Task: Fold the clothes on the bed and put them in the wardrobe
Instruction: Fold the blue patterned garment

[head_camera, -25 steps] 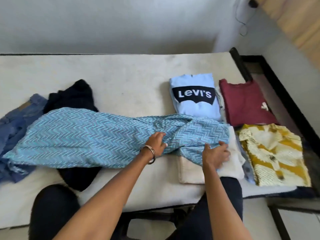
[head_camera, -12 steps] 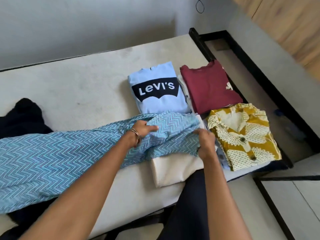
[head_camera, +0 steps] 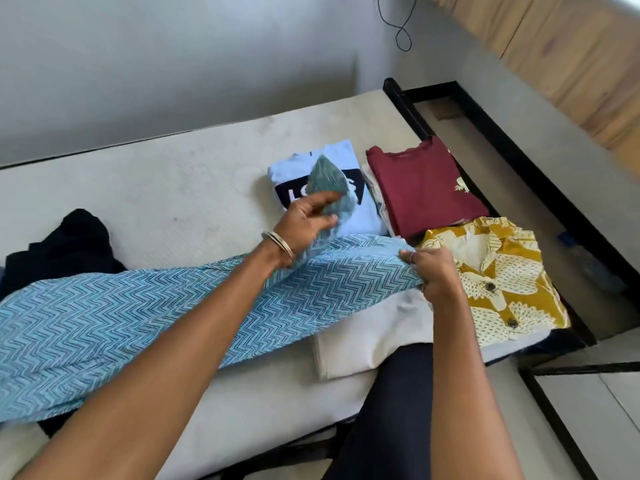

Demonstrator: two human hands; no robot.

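Garment [head_camera: 145, 323] across bed [head_camera: 180, 188]

The cloth flap I lift in my left hand [head_camera: 304, 216] covers most of the lettering on the pale blue shirt [head_camera: 360, 216] beyond it; the zigzag garment [head_camera: 138, 323] runs off the frame's left edge.

Blue zigzag garment [head_camera: 156, 317] outstretched across bed [head_camera: 173, 188]

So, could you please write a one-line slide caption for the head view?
Both hands, left hand and right hand, grip a blue zigzag garment on the bed beside folded shirts.
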